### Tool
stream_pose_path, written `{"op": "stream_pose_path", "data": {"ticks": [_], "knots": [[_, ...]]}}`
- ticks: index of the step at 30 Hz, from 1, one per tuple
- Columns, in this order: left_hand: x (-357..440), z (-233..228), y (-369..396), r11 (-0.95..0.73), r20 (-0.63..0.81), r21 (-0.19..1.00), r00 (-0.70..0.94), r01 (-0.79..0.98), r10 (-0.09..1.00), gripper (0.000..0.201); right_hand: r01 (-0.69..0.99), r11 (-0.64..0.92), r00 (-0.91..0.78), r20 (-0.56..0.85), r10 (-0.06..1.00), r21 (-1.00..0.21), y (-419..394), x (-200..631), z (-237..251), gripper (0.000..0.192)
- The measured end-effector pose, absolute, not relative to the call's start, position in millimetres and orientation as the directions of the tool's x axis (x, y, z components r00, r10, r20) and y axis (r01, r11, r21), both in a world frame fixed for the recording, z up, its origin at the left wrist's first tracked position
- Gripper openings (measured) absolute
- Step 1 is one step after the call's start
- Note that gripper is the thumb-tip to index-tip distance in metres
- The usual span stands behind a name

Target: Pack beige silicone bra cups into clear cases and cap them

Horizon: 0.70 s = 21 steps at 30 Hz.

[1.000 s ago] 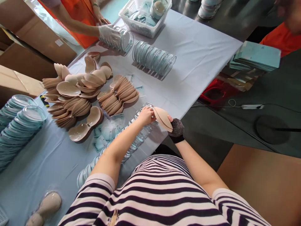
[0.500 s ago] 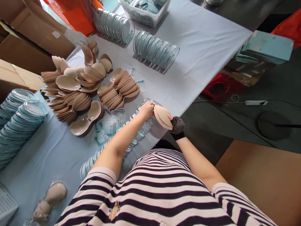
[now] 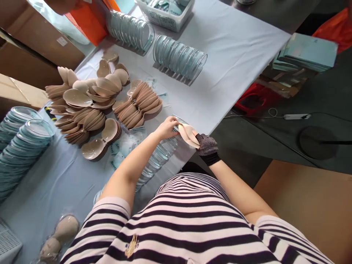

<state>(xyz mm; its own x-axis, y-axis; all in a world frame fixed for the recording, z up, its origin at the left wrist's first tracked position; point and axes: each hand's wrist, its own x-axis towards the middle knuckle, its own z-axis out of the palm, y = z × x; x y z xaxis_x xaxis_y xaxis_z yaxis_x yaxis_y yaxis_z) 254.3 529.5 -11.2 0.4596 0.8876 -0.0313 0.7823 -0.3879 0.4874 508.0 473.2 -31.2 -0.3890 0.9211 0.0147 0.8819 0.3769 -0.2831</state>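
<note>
My right hand (image 3: 207, 145), in a dark dotted fingerless glove, grips a folded beige stick-on bra (image 3: 189, 136) by its lower right end. The two cups lie one against the other. My bare left hand (image 3: 167, 128) has its curled fingers at the bra's upper left edge, thumb a little below. Just behind the fingers shows the rim of a clear plastic case (image 3: 180, 119). A row of clear round cases (image 3: 156, 157) runs under my left forearm along the table's near edge.
Beige bras (image 3: 137, 104) lie in piles left of centre. Clear cases stand in rows (image 3: 180, 58) at the back and in stacks (image 3: 24, 146) at the left. A white basket (image 3: 165, 16) holds packets. A wrapped bra (image 3: 59, 236) lies at lower left. Cardboard boxes (image 3: 41, 44) stand far left.
The folded bra has tilted and shows narrower. My left hand's fingers have spread and shifted slightly left. Another person's hand has gone from the far bra pile.
</note>
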Motion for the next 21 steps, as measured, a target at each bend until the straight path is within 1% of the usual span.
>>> {"op": "stream_pose_path", "data": {"ticks": [4,6,8,11,14,16,18,21], "knots": [[256.4,-18.5,519.5,-0.338,0.013,0.502,0.384,0.796,0.923,0.036,0.885,0.37,-0.4,-0.052,0.915,-0.282,468.1,499.1,-21.6,0.049],[259.1,-21.2,515.4,-0.31,0.016,0.502,0.35,0.807,0.937,0.036,0.889,0.353,-0.384,-0.056,0.921,-0.29,466.9,499.9,-21.7,0.05],[260.1,-22.9,513.6,-0.293,0.018,0.503,0.329,0.813,0.944,0.03,0.881,0.349,-0.374,-0.017,0.927,-0.319,467.0,501.8,-22.0,0.052],[259.2,-24.3,513.9,-0.296,0.025,0.511,0.33,0.807,0.944,0.018,0.844,0.365,-0.382,0.038,0.923,-0.393,469.2,501.7,-18.9,0.056],[259.3,-25.1,513.8,-0.269,0.006,0.512,0.31,0.816,0.951,0.013,0.813,0.381,-0.432,-0.015,0.902,-0.44,470.8,498.3,-10.9,0.057],[261.2,-25.1,512.7,-0.216,-0.025,0.505,0.264,0.836,0.964,0.018,0.814,0.381,-0.454,-0.071,0.888,-0.439,471.0,495.0,-5.4,0.056],[263.8,-23.9,511.4,-0.161,-0.053,0.491,0.214,0.856,0.975,0.029,0.836,0.369,-0.455,-0.137,0.88,-0.407,472.5,489.4,-1.7,0.058],[266.4,-19.8,511.1,-0.146,-0.062,0.485,0.2,0.862,0.978,0.037,0.875,0.328,-0.424,-0.236,0.874,-0.357,482.1,475.7,-0.2,0.062]]}}
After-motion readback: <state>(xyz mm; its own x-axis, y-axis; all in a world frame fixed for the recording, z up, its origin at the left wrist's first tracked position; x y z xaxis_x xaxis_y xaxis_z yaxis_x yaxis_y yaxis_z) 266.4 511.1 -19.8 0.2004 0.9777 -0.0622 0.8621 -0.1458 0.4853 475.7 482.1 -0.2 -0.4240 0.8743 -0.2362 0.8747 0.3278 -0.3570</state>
